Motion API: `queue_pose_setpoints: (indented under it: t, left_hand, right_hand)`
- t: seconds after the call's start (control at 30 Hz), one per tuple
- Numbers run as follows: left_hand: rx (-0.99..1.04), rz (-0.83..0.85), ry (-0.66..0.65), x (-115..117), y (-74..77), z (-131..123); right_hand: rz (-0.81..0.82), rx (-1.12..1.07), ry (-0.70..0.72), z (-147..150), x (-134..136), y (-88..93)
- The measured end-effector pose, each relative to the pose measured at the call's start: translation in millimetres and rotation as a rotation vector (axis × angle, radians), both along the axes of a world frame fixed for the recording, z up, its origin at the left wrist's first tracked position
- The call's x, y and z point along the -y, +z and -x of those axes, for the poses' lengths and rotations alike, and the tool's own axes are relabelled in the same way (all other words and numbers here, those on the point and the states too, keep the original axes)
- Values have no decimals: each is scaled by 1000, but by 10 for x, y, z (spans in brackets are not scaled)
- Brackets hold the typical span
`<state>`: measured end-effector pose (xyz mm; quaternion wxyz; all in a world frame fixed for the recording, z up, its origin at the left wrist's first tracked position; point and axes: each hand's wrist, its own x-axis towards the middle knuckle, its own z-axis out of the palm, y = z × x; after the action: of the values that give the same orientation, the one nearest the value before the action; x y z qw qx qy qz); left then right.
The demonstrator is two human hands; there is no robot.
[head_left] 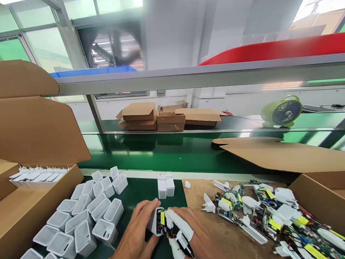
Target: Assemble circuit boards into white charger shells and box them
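My left hand (137, 232) is closed around a small white plastic housing (152, 221), gripping it by its sides. At the housing's open end sits a circuit board (162, 218) with a yellow-wrapped part, partly inside as far as I can see. My right hand (198, 232), with white covers on some fingers, pinches the board's outer end, where wires and a black-and-white piece (183, 242) show. Just beyond both hands stand several white plug-like units (165, 185) grouped together. Left of my left hand, many empty white housings (98, 207) lie on the green mat.
An open carton (40, 205) with rows of white parts stands at left. A pile of circuit boards (258, 208) covers the brown board (218, 239) at right, beside another open carton (318, 190). Behind are small cardboard boxes (169, 126), a green fan (283, 111) and an overhead shelf (188, 77).
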<state>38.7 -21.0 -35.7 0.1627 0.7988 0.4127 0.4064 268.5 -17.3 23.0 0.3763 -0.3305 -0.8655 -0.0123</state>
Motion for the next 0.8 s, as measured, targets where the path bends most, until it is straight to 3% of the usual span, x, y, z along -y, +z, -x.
queue_pose_setpoints:
  t: [0.13, 0.23, 0.53, 0.67, 0.8]
  left_hand:
    - [2, -3, -16, -7, -13, -1]
    - [4, 13, -18, 2, -19, 4]
    - [-35, 12, 9, 22, -23, 2]
    - [-65, -4, -9, 33, 13, -1]
    - [-7, 175, -112, 69, 31, -14]
  right_hand:
    - [27, 184, -65, -6, 78, 371]
    - [8, 215, -90, 4, 95, 508]
    - [61, 220, -87, 12, 102, 397]
    - [195, 190, -21, 9, 107, 318]
    - [318, 75, 69, -17, 94, 263]
